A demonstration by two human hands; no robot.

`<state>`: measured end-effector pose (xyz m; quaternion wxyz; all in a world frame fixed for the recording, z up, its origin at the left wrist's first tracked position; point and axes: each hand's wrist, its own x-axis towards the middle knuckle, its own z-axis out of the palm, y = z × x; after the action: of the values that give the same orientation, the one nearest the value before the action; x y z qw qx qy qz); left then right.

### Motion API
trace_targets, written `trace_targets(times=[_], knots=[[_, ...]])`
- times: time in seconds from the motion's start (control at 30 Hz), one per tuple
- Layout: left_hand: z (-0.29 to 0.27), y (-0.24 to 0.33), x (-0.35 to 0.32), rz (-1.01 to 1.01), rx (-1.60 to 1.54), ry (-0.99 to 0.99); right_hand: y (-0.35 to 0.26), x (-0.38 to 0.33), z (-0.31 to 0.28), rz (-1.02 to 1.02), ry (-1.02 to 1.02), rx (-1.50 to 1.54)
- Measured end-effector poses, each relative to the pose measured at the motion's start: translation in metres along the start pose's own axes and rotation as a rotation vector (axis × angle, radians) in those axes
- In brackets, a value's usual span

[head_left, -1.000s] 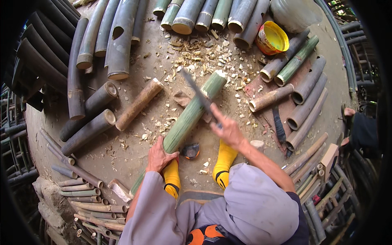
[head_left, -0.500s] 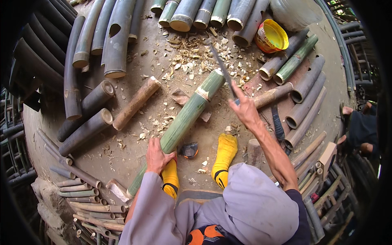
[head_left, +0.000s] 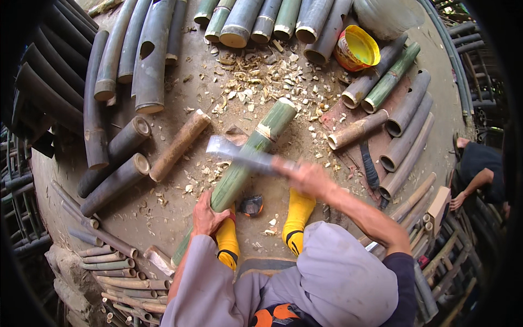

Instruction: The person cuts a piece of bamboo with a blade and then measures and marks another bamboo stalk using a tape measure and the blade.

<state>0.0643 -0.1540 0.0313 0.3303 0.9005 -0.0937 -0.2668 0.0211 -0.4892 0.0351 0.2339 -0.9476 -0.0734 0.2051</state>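
A thick green bamboo pole [head_left: 244, 155] slants from beside my left leg up to the far middle, with a pale, shaved ring at its joint. My left hand [head_left: 208, 214] is closed around its lower part, next to my yellow-socked foot. My right hand [head_left: 308, 179] grips the brown handle of a machete [head_left: 222, 147]. The blade, smeared by motion, lies across the pole just below the joint and points left. I cannot tell whether it touches the bamboo. Beneath the pole, a wooden block [head_left: 236, 134] is partly hidden.
Pale chips [head_left: 256, 82] litter the ground beyond the pole. Dark bamboo tubes [head_left: 150, 60] lie at the far left, with more along the back and right. A yellow-and-red tub [head_left: 357, 48] stands at the far right. Another person [head_left: 480, 173] sits at the right edge.
The machete has swung from pointing away, right of the pole, to lying across it leftward. My right hand came lower and nearer; my left hand keeps its hold on the pole.
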Motion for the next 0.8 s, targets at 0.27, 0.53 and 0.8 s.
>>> trace_targets(times=[0.27,0.53,0.8], knots=[[0.005,-0.004,0.0,-0.055,0.154,-0.056,0.005,0.004,0.013,-0.138,0.121,-0.018],[0.007,0.005,0.008,-0.103,0.112,-0.121,-0.008,0.003,0.017,-0.027,0.192,-0.014],[0.007,0.007,0.013,-0.045,0.006,-0.061,0.005,0.002,-0.001,0.011,0.044,-0.045]])
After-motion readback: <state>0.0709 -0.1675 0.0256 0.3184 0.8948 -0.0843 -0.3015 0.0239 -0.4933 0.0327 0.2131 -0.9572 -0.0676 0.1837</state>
